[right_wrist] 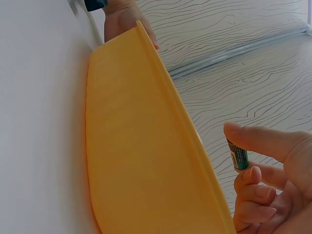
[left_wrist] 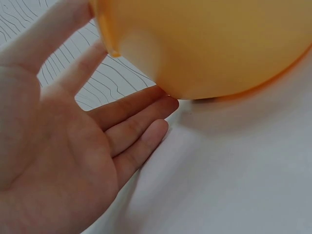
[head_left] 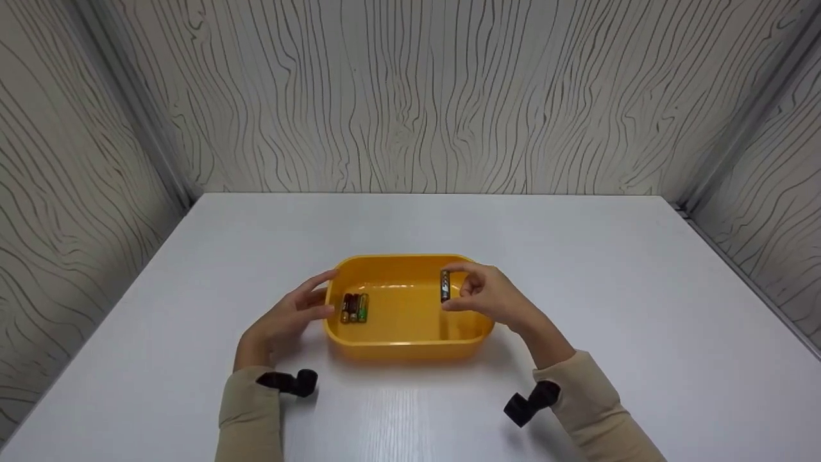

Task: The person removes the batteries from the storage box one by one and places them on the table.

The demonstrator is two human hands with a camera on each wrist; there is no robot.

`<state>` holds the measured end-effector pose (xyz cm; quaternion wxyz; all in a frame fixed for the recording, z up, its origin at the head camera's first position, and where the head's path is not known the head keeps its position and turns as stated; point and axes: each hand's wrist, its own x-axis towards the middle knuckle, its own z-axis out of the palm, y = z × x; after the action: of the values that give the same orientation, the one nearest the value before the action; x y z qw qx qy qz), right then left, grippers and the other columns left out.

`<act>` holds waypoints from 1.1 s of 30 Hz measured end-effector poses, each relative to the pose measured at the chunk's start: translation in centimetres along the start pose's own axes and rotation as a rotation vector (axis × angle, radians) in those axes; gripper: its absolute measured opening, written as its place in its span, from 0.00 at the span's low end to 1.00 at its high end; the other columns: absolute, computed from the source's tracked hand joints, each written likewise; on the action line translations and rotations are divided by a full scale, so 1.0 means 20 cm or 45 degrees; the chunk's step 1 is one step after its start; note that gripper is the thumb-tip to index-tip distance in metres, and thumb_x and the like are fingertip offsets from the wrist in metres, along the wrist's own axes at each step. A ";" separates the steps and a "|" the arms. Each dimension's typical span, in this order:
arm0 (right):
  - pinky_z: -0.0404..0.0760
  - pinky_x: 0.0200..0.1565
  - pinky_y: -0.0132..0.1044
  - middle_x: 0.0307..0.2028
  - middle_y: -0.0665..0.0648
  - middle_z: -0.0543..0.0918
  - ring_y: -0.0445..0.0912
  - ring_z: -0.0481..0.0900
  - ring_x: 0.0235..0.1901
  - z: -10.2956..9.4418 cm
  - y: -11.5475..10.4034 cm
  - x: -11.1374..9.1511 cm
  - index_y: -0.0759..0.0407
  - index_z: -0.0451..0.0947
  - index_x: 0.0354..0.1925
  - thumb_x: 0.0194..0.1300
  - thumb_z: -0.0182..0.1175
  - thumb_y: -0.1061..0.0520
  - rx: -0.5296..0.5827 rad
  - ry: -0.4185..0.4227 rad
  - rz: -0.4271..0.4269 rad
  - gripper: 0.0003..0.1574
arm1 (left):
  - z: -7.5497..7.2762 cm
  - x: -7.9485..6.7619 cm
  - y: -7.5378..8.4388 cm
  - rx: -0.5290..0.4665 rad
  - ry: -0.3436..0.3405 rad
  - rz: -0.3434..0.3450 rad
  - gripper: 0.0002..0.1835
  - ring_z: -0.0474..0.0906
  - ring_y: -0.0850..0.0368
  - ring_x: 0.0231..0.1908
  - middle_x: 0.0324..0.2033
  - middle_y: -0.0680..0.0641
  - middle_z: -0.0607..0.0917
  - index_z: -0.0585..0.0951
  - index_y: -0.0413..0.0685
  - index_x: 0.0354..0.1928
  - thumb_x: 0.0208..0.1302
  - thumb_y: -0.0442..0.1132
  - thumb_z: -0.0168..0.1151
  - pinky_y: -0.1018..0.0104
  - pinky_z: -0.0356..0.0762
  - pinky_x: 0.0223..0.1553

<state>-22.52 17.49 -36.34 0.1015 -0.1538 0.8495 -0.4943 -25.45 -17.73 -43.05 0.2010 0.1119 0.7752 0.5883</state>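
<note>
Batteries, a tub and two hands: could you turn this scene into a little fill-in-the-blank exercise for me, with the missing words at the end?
1. Lying in the tub are ____ batteries.
2. The right grip pinches one more ____.
3. Nearer to the lying batteries is the ____ grip.
4. The table under the tub is coloured ____.

Missing words: three; battery; left; white.

Three batteries (head_left: 354, 308) lie near the left hand (head_left: 288, 317); a fourth battery (head_left: 445, 287) is pinched in the right hand (head_left: 492, 295). One yellow basin (head_left: 404, 351) touches the left hand. Two black devices (head_left: 306, 383) appear, one behind each hand.
</note>
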 end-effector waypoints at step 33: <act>0.65 0.24 0.25 0.23 0.45 0.73 0.36 0.63 0.20 -0.26 0.10 -0.11 0.59 0.68 0.65 0.54 0.72 0.54 -0.009 0.039 0.119 0.42 | 0.00 0.00 0.00 -0.010 0.016 -0.078 0.36 0.52 0.42 0.75 0.75 0.47 0.60 0.61 0.75 0.70 0.62 0.49 0.63 0.33 0.39 0.74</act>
<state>-22.58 23.44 -35.54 0.1108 -0.1069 0.8589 -0.4884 -25.44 -17.79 -42.95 0.2145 0.0838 0.7773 0.5855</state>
